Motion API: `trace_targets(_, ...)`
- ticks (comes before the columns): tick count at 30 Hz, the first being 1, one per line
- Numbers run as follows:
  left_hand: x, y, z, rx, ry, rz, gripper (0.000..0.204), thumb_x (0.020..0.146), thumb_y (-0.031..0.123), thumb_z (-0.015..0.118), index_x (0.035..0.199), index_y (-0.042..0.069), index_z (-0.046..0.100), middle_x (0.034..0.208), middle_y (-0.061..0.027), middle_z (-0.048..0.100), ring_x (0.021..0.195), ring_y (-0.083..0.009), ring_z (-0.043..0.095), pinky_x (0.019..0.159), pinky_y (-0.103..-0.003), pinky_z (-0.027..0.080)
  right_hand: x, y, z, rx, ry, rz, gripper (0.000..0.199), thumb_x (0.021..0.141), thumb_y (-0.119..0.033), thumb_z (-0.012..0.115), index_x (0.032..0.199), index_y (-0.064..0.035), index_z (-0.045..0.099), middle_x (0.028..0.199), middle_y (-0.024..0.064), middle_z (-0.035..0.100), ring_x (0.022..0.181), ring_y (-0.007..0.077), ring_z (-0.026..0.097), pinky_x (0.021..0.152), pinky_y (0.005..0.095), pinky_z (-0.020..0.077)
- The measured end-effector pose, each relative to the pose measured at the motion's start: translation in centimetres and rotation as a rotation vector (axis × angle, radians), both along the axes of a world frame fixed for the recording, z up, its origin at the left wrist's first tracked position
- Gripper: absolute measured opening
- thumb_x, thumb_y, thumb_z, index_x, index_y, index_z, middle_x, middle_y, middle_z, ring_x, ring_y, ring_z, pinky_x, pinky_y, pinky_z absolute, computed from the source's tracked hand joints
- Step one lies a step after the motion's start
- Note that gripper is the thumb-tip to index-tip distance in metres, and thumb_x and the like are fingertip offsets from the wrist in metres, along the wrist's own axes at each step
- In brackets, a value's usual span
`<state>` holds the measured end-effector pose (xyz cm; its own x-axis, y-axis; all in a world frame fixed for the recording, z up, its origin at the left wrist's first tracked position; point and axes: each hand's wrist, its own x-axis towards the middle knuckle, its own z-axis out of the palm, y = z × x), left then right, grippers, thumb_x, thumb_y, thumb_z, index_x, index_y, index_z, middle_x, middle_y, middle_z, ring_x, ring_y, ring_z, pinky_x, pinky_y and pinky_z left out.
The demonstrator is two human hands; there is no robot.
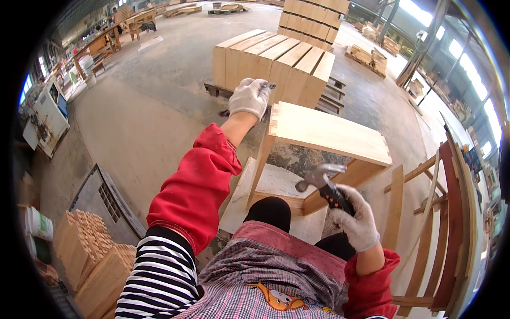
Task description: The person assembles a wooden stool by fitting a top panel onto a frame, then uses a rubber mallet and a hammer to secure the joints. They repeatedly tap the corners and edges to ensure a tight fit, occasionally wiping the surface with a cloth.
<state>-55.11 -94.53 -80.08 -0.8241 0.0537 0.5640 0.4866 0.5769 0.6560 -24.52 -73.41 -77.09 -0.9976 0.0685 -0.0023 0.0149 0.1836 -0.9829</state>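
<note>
In front of my knees stands a pale wooden drawer frame (pixel 332 127), with finger joints showing at its upper left corner. My right hand (pixel 357 219), in a white work glove, is wrapped round the dark grip of a claw hammer (pixel 328 187). The hammer's metal head is raised over the frame's opening. My left hand (pixel 249 100), also gloved, is beyond the frame's upper left corner, its fingers closed together. A small dark thing sticks out at those fingertips, too small to name. A light board (pixel 239 194) lies under the frame.
Stacked drawer boxes (pixel 271 58) sit on a pallet (pixel 217 90) just ahead, with a taller stack (pixel 311 24) behind. At the left lie bundled jointed boards (pixel 85 250) and a grey panel (pixel 106 199). A wooden rack (pixel 446 228) stands at the right. A workbench (pixel 101 42) is far left.
</note>
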Motion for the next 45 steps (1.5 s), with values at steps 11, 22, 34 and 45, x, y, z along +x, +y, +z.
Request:
trace_targets(11, -0.7, 0.5, -3.5, 0.636, -0.641, -0.725, 0.025, 0.094, 0.026, 0.066, 0.106, 0.005, 0.067, 0.095, -0.0024, 0.068, 0.084, -0.0094, 0.059, 0.079, -0.027, 0.049, -9.0, -6.5, 5.5, 0.403, 0.418, -0.054, 0.042, 0.087, -0.008, 0.066, 0.128, -0.0013, 0.056, 0.086, 0.0093, 0.062, 0.077, 0.0151, 0.060, 0.075, 0.0284, 0.0493)
trace_targets(22, 0.2, 1.3, -3.6, 0.770, -0.723, -0.783, 0.016, 0.098, 0.019, 0.058, 0.101, 0.005, 0.064, 0.088, 0.0016, 0.063, 0.083, -0.0067, 0.054, 0.079, -0.023, 0.044, -10.9, -5.2, 4.3, 0.592, 0.389, 0.004, 0.041, 0.085, -0.009, 0.068, 0.125, -0.0032, 0.059, 0.099, 0.0231, 0.067, 0.091, 0.0369, 0.069, 0.081, 0.0376, 0.0530)
trace_targets(34, -2.3, 0.2, -6.3, 0.707, -0.627, -0.857, 0.027, 0.095, 0.034, 0.062, 0.105, 0.008, 0.065, 0.095, 0.0001, 0.066, 0.089, -0.0093, 0.061, 0.081, -0.026, 0.048, -10.6, -5.9, 5.1, 0.550, 0.434, -0.020, 0.040, 0.085, -0.007, 0.068, 0.123, -0.0010, 0.060, 0.094, 0.0190, 0.067, 0.084, 0.0269, 0.068, 0.080, 0.0339, 0.0528)
trace_targets(45, 0.2, 0.5, -4.0, 0.657, -0.697, -0.620, 0.044, 0.098, 0.042, 0.057, 0.110, 0.001, 0.068, 0.098, -0.0036, 0.067, 0.085, -0.0134, 0.056, 0.080, -0.029, 0.046, -10.9, -6.2, 6.7, 0.325, 0.371, -0.020, 0.041, 0.088, -0.008, 0.066, 0.127, -0.0016, 0.057, 0.094, 0.0065, 0.062, 0.079, 0.0071, 0.055, 0.074, 0.0247, 0.0496)
